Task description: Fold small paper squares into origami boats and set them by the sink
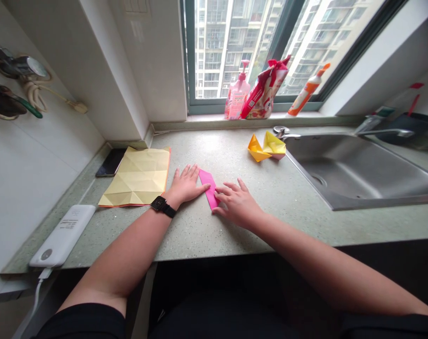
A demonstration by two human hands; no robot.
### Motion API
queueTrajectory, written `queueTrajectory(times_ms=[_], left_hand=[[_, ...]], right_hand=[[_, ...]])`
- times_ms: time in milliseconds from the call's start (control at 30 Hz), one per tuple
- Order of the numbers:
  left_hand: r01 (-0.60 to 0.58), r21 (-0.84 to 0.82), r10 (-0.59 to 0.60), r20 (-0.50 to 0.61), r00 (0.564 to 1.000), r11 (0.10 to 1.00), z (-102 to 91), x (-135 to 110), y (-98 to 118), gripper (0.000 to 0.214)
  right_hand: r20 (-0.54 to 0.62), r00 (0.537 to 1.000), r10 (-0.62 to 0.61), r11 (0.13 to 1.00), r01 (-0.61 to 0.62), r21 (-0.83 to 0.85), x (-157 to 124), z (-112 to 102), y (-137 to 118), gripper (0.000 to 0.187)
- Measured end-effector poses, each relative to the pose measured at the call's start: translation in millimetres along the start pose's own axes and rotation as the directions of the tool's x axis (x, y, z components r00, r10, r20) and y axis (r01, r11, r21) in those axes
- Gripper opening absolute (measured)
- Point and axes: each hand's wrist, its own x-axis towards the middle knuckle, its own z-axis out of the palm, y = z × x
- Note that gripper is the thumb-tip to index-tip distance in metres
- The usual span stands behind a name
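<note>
A folded pink paper (207,180) lies on the counter between my hands, narrow and with slanted ends. My left hand (188,185) rests flat at its left side, fingers stretched out and the thumb reaching onto the paper. From the right, my right hand (239,203) touches the paper's right edge with thumb and fingertips, its fingers spread. Left of my hands are creased pale-yellow sheets (138,176) with orange edges. Two folded paper boats, one orange (256,149) and one yellow (274,143), stand near the sink.
A steel sink (369,200) takes up the right side. At the left are a dark phone (109,162), partly under the sheets, and a white power bank (63,235) with a cable. A pink pump bottle (237,96), a red bag (266,89) and an orange-white bottle (305,94) stand on the sill.
</note>
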Motion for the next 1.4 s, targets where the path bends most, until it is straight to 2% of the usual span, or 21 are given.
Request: queueTrajectory(times_ms=[200, 367, 500, 667, 867, 967, 1100, 1233, 1400], left_hand=[[0.048, -0.008, -0.048, -0.047, 0.998, 0.999, 1.6, 3, 1, 0.08], [0.061, -0.006, -0.062, -0.058, 0.996, 0.998, 2.6, 5, 1, 0.077], [0.061, -0.013, -0.062, -0.069, 0.996, 0.998, 3.8, 5, 1, 0.076], [0.07, -0.01, -0.07, -0.055, 0.996, 0.997, 3.6, 4, 2, 0.077], [0.056, -0.023, -0.057, -0.073, 0.996, 0.998, 5.0, 3, 1, 0.075], [0.058, -0.011, -0.058, -0.07, 0.996, 0.998, 6.3, 4, 1, 0.075], [0.089, -0.008, -0.09, -0.076, 0.993, 0.996, 7.1, 7, -2, 0.074], [0.115, -0.071, -0.125, -0.15, 0.981, 0.991, 6.1, 7, -8, 0.063], [-0.02, -0.214, -0.046, -0.303, 0.952, 0.977, -0.1, -7, -13, 0.044]], right_hand=[[0.005, 1.0, 0.011, 1.0, -0.011, 0.03, -5, -1, -4, 0.037], [0.018, 1.0, -0.006, 0.999, 0.005, 0.053, 0, -5, 4, 0.027], [0.007, 1.0, -0.024, 0.999, 0.024, 0.035, 7, -4, 10, 0.031], [0.038, 0.999, -0.011, 1.0, 0.011, 0.0, 29, 0, 16, 0.042], [0.068, 0.998, -0.004, 1.0, 0.004, -0.008, 74, -1, 31, 0.039], [0.026, 0.999, -0.022, 1.0, 0.022, -0.006, 81, 5, 37, 0.039], [-0.06, 0.997, -0.043, 0.998, 0.046, 0.045, 78, 18, 43, 0.041], [-0.096, 0.993, -0.063, 0.99, 0.074, 0.118, 75, 23, 50, 0.039], [-0.161, 0.986, 0.031, 0.961, 0.015, 0.276, 73, 20, 54, 0.045]])
